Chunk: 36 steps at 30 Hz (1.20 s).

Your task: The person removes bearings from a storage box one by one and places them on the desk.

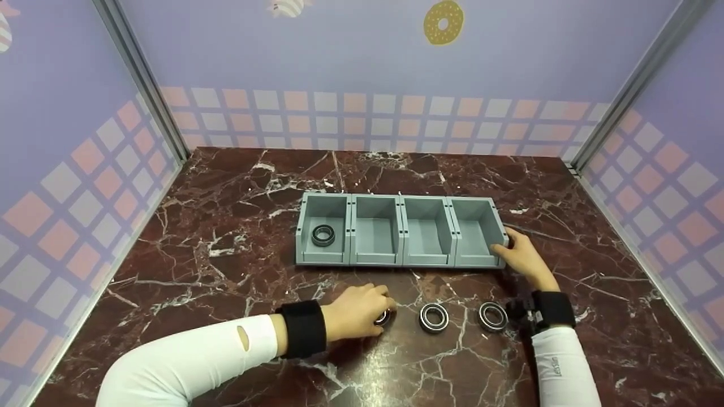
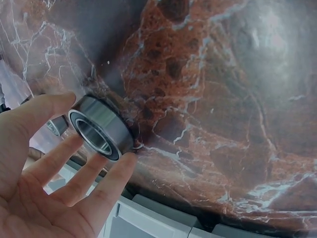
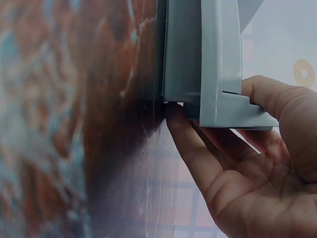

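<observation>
My left hand [image 1: 356, 314] holds a ball bearing [image 2: 101, 126] low over the table, thumb on one side and fingertips on the other. In the head view the fingers hide most of that bearing. At the right end of a row of grey bins, my right hand [image 1: 525, 257] grips the side wall of the last bin [image 3: 220, 64], thumb over the rim and fingers along the outside. Another bearing [image 1: 323, 235] lies inside the leftmost bin [image 1: 322, 259]. Two more bearings rest on the table to the right of my left hand, one in the middle [image 1: 434, 317] and one farther right [image 1: 492, 316].
The dark red marbled table [image 1: 226, 294] is bounded by purple walls [image 1: 362, 62] with pink and white squares. Two middle bins [image 1: 376, 258] stand joined between the end ones. A black strap [image 1: 554, 309] circles my right wrist.
</observation>
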Tool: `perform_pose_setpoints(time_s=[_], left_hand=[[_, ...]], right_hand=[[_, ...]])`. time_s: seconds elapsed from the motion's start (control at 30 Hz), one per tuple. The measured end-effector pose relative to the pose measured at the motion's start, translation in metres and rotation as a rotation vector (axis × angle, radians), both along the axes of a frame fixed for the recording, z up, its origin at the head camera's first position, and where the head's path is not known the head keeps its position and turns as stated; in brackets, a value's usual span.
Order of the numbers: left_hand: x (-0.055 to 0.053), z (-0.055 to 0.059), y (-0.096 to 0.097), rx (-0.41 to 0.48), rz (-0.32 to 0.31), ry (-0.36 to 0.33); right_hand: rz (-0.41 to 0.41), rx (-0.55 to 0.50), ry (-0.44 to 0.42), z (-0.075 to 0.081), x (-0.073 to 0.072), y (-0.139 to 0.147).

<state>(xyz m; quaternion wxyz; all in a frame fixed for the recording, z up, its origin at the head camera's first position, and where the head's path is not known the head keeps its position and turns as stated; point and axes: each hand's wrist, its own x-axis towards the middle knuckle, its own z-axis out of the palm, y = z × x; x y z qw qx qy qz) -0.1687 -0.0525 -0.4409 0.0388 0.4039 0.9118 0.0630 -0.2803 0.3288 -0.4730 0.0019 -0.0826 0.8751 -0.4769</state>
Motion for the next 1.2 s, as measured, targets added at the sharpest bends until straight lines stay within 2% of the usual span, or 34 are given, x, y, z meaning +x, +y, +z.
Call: perform_pose_setpoints(time_s=[0.23,0.43,0.87,1.2], left_hand=[[-0.002,0.008,-0.002,0.028,-0.009,0.015],[-0.006,0.021,-0.005,0.049,0.019,-0.027],[-0.022,0.055,-0.021,0.091,0.096,-0.02],[-0.041,0.07,-0.035,0.136,0.152,0.035]], right_hand=[[-0.002,-0.002,0.015,0.0,-0.001,0.0],[-0.002,0.015,-0.003,0.0,-0.001,-0.001],[0.005,0.006,0.008,-0.001,0.0,-0.001],[0.009,-0.012,0.039,-0.002,0.0,-0.001]])
